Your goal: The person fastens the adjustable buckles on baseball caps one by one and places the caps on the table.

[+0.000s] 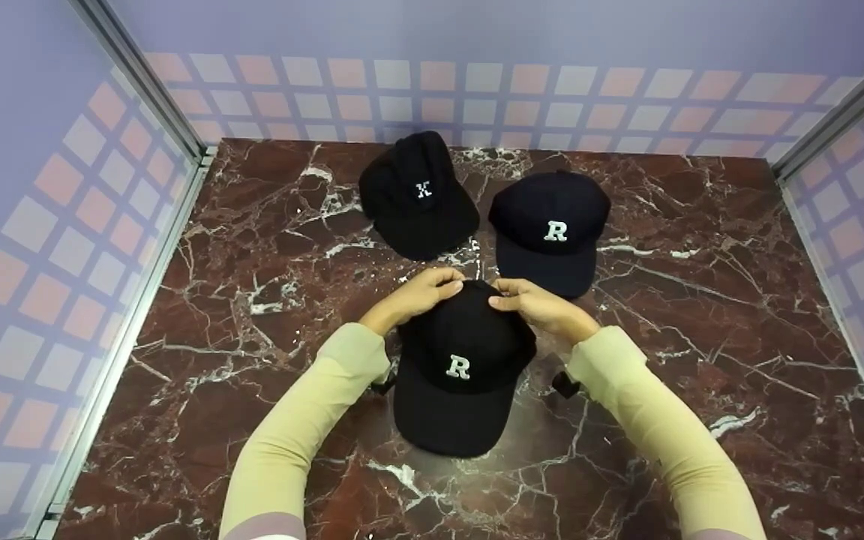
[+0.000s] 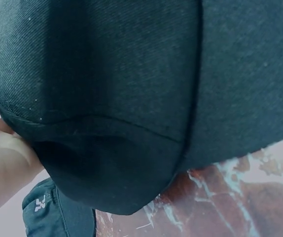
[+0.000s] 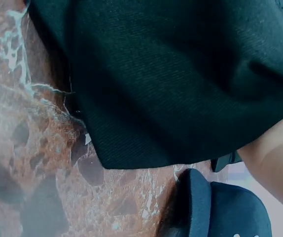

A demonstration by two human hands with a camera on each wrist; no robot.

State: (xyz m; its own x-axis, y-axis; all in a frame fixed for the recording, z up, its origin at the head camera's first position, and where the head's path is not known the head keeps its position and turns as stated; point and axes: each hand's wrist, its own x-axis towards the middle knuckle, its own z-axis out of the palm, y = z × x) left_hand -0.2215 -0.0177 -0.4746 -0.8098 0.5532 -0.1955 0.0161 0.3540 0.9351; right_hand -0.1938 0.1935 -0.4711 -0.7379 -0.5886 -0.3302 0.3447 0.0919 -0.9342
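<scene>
A black baseball cap (image 1: 469,322) with a white letter R faces me, its brim pointing toward my side. My left hand (image 1: 424,291) grips the left of the crown's back edge, thumb on the near side. On the right of that edge, my right hand (image 1: 533,301) pinches the fabric the same way. The fingers behind the crown are partly hidden. Dark cloth of this cap (image 2: 117,89) fills most of the left wrist view. In the right wrist view its side panel (image 3: 156,98) hangs over the tabletop.
Behind my left hand lies a black cap (image 1: 417,202) with a white K-like letter, tilted. A dark navy cap (image 1: 552,202) with a white R sits behind my right hand. The reddish-brown marbled tabletop (image 1: 702,322) is bounded by lilac walls (image 1: 477,30) with pink and white squares.
</scene>
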